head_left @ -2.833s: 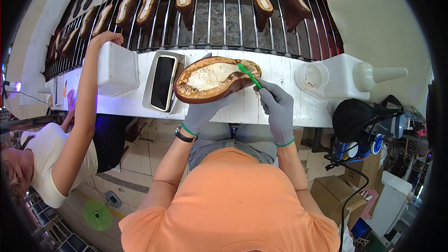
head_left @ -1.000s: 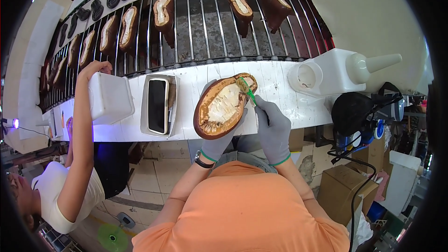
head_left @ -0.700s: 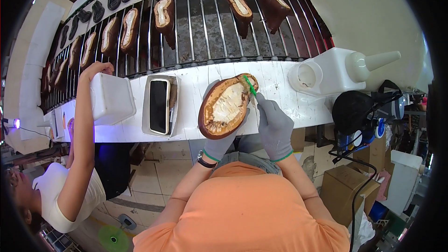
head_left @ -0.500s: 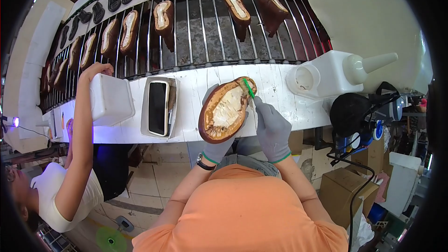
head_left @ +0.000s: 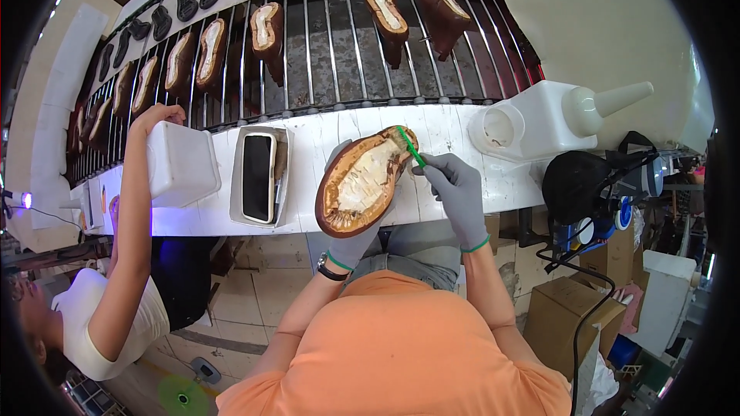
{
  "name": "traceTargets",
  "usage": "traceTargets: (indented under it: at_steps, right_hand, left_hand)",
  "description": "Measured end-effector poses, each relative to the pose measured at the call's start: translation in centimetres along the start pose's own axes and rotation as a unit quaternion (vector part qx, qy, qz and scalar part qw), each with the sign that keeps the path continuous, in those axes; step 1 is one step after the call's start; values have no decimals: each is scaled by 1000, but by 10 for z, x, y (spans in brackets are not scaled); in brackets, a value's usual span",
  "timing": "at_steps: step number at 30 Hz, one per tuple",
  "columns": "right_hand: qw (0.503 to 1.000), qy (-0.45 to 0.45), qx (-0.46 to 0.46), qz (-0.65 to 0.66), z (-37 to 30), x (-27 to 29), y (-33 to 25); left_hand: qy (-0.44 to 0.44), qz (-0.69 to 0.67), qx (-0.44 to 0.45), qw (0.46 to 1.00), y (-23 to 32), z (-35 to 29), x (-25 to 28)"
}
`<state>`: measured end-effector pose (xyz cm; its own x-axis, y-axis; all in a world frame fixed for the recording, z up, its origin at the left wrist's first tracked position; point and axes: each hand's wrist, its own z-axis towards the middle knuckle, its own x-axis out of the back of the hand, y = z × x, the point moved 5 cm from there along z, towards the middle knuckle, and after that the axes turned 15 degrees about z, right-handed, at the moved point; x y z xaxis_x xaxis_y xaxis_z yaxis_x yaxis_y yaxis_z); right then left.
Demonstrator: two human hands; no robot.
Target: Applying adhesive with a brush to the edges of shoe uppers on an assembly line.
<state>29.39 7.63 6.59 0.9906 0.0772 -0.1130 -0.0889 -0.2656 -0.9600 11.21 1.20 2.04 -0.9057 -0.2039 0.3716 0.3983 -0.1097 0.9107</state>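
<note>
Shoe [head_left: 361, 182], brown, sole side up with its pale bottom showing, sat cradled in the gloved left hand [head_left: 348, 243] over the front edge of the white bench [head_left: 308, 146]. That hand was closed around its underside. Right hand [head_left: 451, 183], also gloved, pinched a green brush [head_left: 410, 146] whose tip touched the shoe's far end. Over the last few seconds the shoe had swung from lying nearly crosswise to standing almost lengthwise away from the person, and the brush had stayed at that same far rim, so the brushing looked to be working round the edge, with the turn bringing a fresh stretch under the bristles.

On the bench lay a white tray [head_left: 260, 177] holding a dark sole, and a white jug [head_left: 551, 115] with a cone spout stood to the right. Behind ran a slatted conveyor [head_left: 331, 38] carrying more shoes. At the left a co-worker's hand [head_left: 158, 114] rested on a white box [head_left: 181, 163]. Cardboard boxes and cables sat on the floor at right
</note>
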Motion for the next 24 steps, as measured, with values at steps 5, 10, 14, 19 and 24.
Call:
traceTargets:
  at_steps: [5,10,14,19,24]
  right_hand:
    - [993,-15,-66,96,3,2,11]
    - [989,3,-98,108,3,1,20]
    - [999,18,-48,18,9,3,22]
    - [992,56,66,-90,16,9,19]
    - [978,105,104,-150,14,14,23]
  left_hand:
    - [11,-24,15,1000,4,4,0]
    - [3,57,0,998,3,1,2]
    - [-1,41,-1,999,-3,-2,0]
    - [7,-27,27,999,-7,-2,-1]
    - [-12,-46,43,998,-10,-4,-5]
